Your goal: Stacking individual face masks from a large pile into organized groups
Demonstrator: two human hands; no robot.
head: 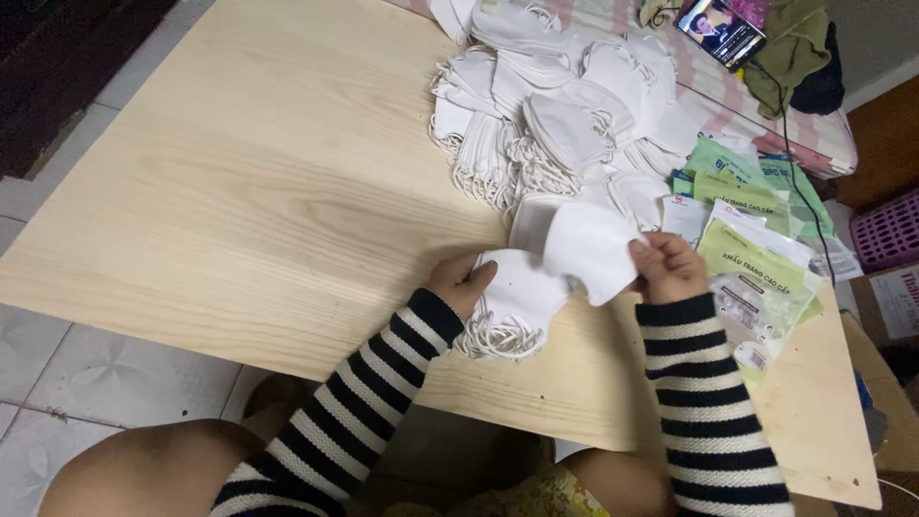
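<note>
Masks: a small stack of white face masks (512,302) sat near the front edge of the low wooden table (239,191), ear loops spilling out toward that edge.
Left hand: the left hand (461,280) was clamped on the stack's left side, thumb on top, pinning it to the table.
Right hand: the right hand (667,265) pinched one white mask (589,249) by its right edge, lifted just above the stack and partly overlapping it.
Big pile: a loose heap of white masks (550,105) sat toward the far right corner, loops tangled all over.
Packaging: green and clear mask bags (756,258) lay along the right edge, just beside the right hand.
Other stuff: a phone (720,29) with a lit screen on the striped bedding past the far edge, and a purple basket (890,230) off to the right.
Risk: honestly those loops looked like trouble, one could snag on the lifted mask and drag the stack toward the front edge. The bags also looked slippery enough to slide off the right edge if nudged.
Hard to see: couldn't count the masks in the stack, and the right-hand fingertips were mostly hidden behind the mask.
</note>
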